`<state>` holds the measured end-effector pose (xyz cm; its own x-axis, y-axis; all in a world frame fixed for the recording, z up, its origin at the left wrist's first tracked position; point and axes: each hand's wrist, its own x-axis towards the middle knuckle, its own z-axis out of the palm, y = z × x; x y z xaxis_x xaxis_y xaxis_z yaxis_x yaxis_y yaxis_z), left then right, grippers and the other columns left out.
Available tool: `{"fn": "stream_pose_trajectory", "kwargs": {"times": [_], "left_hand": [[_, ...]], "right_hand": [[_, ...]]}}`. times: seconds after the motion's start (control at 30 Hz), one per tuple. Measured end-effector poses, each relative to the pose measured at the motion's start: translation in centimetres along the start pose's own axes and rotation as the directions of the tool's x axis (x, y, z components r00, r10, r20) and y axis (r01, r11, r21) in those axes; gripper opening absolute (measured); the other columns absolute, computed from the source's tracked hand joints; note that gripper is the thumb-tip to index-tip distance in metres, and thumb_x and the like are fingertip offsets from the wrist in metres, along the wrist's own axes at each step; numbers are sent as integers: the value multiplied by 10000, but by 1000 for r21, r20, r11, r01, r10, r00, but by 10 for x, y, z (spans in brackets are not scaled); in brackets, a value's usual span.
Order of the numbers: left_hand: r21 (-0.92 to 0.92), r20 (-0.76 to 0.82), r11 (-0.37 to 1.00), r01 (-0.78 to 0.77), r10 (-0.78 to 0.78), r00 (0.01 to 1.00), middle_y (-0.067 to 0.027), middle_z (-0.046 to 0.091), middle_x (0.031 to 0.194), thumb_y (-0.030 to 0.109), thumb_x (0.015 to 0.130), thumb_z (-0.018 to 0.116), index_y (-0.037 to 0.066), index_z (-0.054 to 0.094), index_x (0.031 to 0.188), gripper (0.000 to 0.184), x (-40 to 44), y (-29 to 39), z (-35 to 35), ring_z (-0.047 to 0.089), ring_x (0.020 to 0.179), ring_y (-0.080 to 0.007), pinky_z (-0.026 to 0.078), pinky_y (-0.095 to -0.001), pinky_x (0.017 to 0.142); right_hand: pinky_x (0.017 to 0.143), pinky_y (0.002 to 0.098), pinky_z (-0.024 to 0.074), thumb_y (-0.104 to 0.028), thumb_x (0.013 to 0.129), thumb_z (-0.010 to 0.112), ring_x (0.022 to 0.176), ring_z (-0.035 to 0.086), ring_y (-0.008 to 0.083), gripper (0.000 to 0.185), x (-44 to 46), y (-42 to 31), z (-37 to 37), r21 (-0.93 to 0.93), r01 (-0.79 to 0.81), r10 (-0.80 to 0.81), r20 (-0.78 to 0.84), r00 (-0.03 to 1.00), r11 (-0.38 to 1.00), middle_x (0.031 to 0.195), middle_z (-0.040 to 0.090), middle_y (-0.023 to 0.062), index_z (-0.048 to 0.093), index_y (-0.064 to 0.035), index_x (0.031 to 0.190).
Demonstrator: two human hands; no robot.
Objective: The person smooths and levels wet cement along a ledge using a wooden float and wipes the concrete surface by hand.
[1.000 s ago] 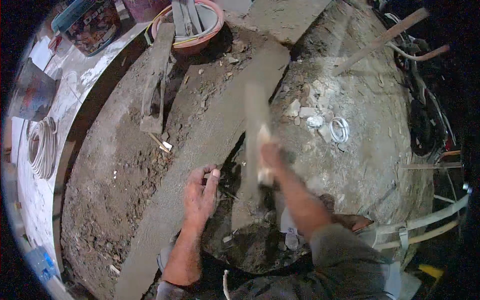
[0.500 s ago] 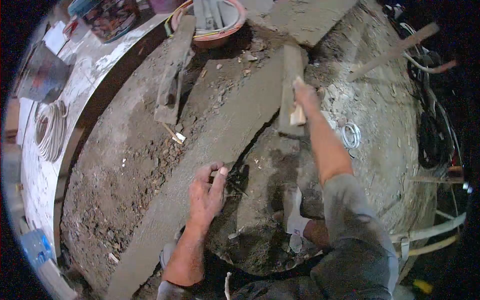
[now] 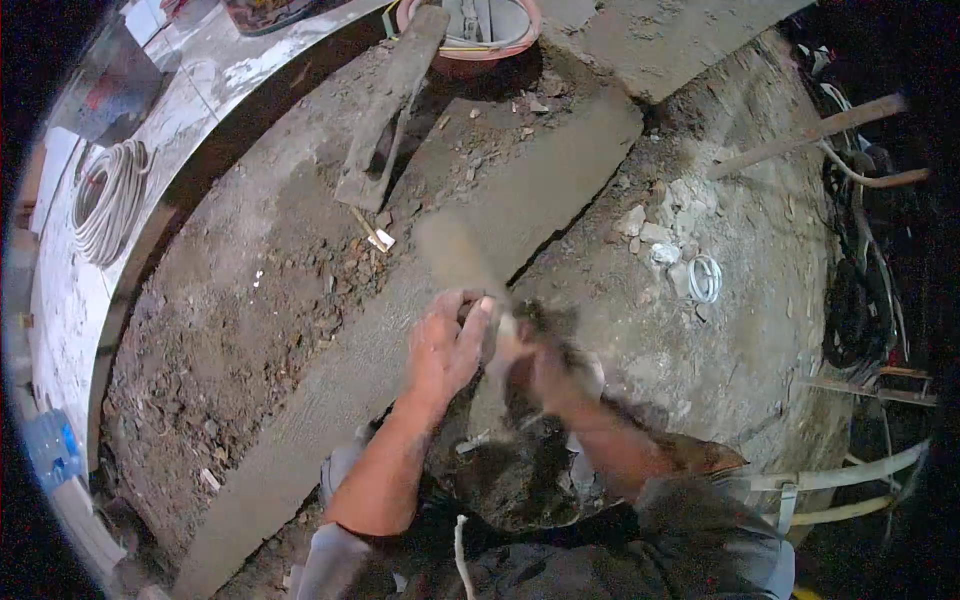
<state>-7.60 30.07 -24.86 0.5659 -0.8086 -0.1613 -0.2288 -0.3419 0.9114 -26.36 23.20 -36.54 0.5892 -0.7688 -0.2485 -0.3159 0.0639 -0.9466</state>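
A strip of wet grey concrete (image 3: 330, 380) runs diagonally across the dirt, its surface mostly smooth. My right hand (image 3: 532, 368), smeared by motion, grips a wooden float (image 3: 452, 252) by its handle. The float's long blade is blurred and lies over the middle of the strip, just beyond my left hand. My left hand (image 3: 447, 345) is held over the strip beside the float, fingers curled towards the thumb. Whatever may be between those fingers cannot be made out.
A weathered plank (image 3: 400, 110) leans against a round tub (image 3: 470, 55) at the back. Coiled hose (image 3: 110, 200) lies on the pale ledge at left. Rubble (image 3: 680, 215), a white wire coil (image 3: 705, 278) and a wooden handle (image 3: 810, 135) are at right.
My right hand has drawn the float from the strip's far right edge down and left, close to my left hand. My left hand has shifted slightly right and up; the view has shifted too.
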Motion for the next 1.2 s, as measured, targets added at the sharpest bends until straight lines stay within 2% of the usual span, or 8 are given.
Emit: {"fn": "stream_pose_trajectory", "kwargs": {"times": [0.07,0.17,0.57,0.63,0.77,0.8,0.87,1.2], "left_hand": [[4,-20,998,-60,60,998,-141,652,888,281,896,605,22,625,1036,295,2,-5,5,630,760,-233,498,-343,690],[-21,-42,988,-152,151,988,-156,650,915,289,896,601,33,628,1026,288,-7,4,2,646,806,-269,506,-353,724],[-128,-47,968,-216,212,976,-202,612,979,320,903,558,25,603,1003,315,-33,4,-18,593,943,-380,473,-432,828],[-42,-142,948,-314,306,941,-209,612,969,329,905,550,17,603,996,330,-36,-3,-10,593,937,-382,473,-437,827],[-22,-73,978,-209,207,976,-229,599,1005,350,911,523,-12,582,1020,383,-49,11,-22,592,943,-385,472,-450,825],[11,-68,982,-187,187,980,-233,592,1023,346,911,521,-19,572,1028,387,-51,10,-24,591,953,-385,471,-451,827],[-6,-119,980,-200,198,973,-233,580,1015,335,907,521,-10,549,1066,382,-54,5,-26,586,937,-394,466,-468,820],[-170,-615,924,-343,173,769,-205,573,914,256,877,555,7,528,1012,285,-69,2,-107,586,832,-399,478,-470,714]], "right_hand": [[729,363,526,-205,819,543,787,647,258,269,-29,-23,51,-910,377,352,414,839,173,902,662,99,630,-48,1020],[728,406,528,-157,797,553,728,657,317,278,-59,-53,69,-544,811,82,838,540,215,905,672,141,636,-24,1026],[855,464,472,-356,807,604,909,623,376,421,-34,-32,41,-209,-176,203,115,972,962,988,648,206,611,-38,1083],[747,468,510,-346,861,560,830,637,368,419,11,-26,-26,-940,93,59,118,991,328,974,651,161,530,-86,1189],[672,472,520,-482,904,478,748,642,380,513,85,7,-164,-984,-130,-265,-158,951,119,830,645,231,568,10,1022],[674,475,520,-496,896,486,742,645,383,534,103,35,-218,-893,-19,-269,115,956,-450,831,660,216,565,15,1032],[637,483,494,-460,885,549,865,632,365,492,117,-19,-220,-948,-312,-158,-301,941,-54,900,641,223,608,18,987],[765,407,467,-312,850,626,857,609,321,454,115,-174,32,-738,490,4,555,832,463,982,624,206,514,-35,1193]]}}
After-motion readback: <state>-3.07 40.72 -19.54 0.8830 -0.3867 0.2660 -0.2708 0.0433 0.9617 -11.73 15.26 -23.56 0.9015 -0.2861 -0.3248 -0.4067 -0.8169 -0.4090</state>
